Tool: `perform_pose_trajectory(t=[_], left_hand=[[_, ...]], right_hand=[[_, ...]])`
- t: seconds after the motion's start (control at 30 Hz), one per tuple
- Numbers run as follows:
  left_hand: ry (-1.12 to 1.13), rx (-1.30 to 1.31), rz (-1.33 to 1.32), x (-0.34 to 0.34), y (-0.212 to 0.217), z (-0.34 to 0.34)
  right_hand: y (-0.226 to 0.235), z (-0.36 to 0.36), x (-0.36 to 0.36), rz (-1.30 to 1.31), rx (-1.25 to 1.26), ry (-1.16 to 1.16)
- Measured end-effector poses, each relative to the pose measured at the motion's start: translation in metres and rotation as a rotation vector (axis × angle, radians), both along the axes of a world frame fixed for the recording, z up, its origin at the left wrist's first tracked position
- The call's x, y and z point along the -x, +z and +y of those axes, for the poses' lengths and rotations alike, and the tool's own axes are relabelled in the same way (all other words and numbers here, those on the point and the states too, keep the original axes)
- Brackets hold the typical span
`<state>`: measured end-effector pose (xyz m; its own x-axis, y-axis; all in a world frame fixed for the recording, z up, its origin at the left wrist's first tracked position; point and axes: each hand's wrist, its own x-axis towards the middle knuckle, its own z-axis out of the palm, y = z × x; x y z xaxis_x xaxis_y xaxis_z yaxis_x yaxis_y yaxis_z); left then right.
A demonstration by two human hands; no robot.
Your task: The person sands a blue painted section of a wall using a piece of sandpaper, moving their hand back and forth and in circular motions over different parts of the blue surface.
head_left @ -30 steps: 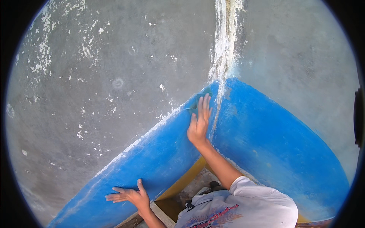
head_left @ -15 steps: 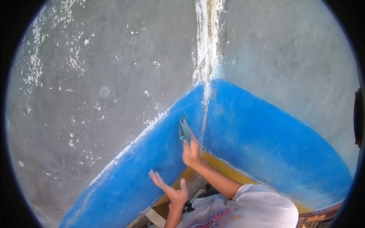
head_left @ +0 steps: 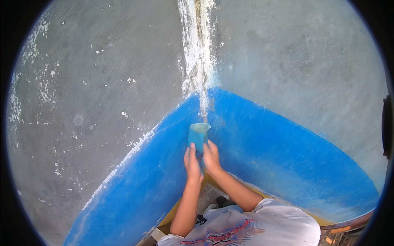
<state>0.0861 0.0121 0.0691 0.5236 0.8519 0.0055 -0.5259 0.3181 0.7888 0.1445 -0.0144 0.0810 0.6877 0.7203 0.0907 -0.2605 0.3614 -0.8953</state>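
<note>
The sheet (head_left: 198, 137) is at the centre, held between the left hand (head_left: 192, 166) and right hand (head_left: 211, 159), its lower edge hard to make out. Seam (head_left: 198, 53) at twelve o'clock and shirt (head_left: 283, 223) at five are cut off; the dark shape (head_left: 386, 127) at three is unclear.

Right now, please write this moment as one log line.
left hand: holds teal sheet | right hand: holds teal sheet | blue band: behind sheet | grey wall: above blue band

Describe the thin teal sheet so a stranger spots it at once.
Follow the white vertical streak down to the blue wall corner. There, the left hand and right hand hold the thin teal sheet, its curled top paler than the blue behind.
</note>
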Motion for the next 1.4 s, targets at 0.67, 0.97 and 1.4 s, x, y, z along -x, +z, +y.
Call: perform_pose_trajectory(t=[0.67, 0.97, 1.4], left_hand=[[0.597, -1.234, 0.233, -0.154, 0.028, 0.000], [0.665, -1.232, 0.309, -0.170, 0.008, -0.017], [0.727, -0.973, 0.241, -0.173, 0.060, -0.015]], right_hand=[[0.053, -0.229, -0.111, -1.203, 0.139, -1.045], [0.029, -0.341, -0.174, -1.465, 0.800, -1.748], [0.003, -0.348, -0.202, -1.605, 0.729, -1.855]])
